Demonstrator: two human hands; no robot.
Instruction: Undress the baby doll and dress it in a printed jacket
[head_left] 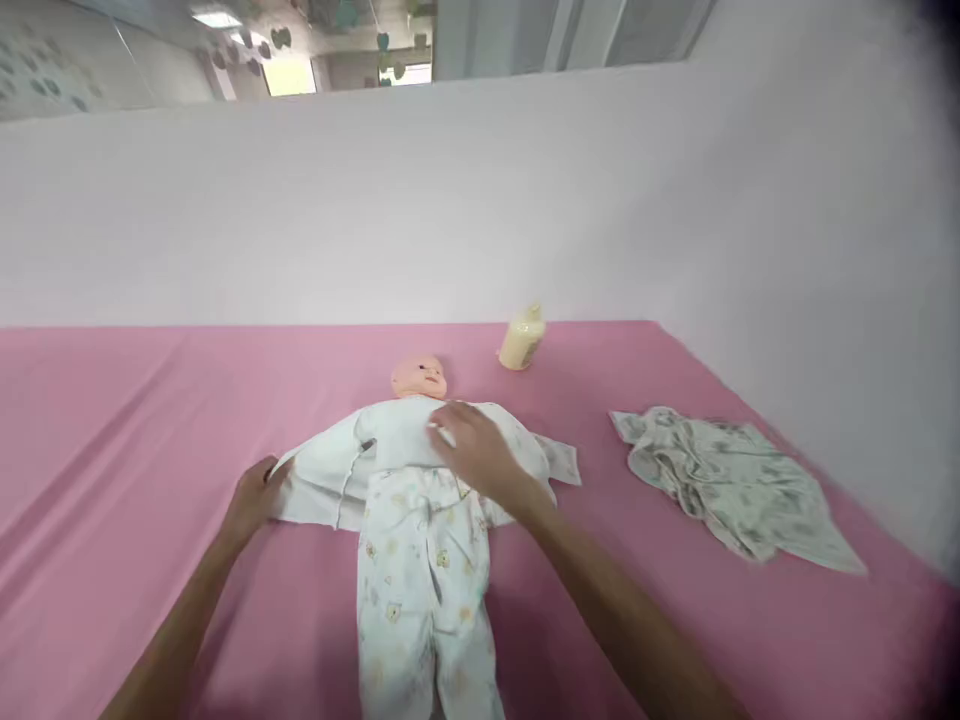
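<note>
Jacket flap (315,482) pinched by left hand (255,497); right hand (476,455) laid flat, unclenched, on doll (420,378) chest. Risk: doll dragged left if flap overpulled.

A: Left hand (255,495), pose?
B: Low, left of centre. Fingers curled in, closed grip, knuckles up. Left forearm (187,620) bare, rising from the bottom edge, nearly straight.
A: Right hand (476,450)?
B: Farther forward, near the middle. Palm down, fingers loosely extended, pointing up and left; fingertips slightly blurred. Wrist in line with the arm. Right forearm (622,620) bare, running in diagonally from lower right.
A: Hands touching?
B: No. Apart, right ahead of left.
</note>
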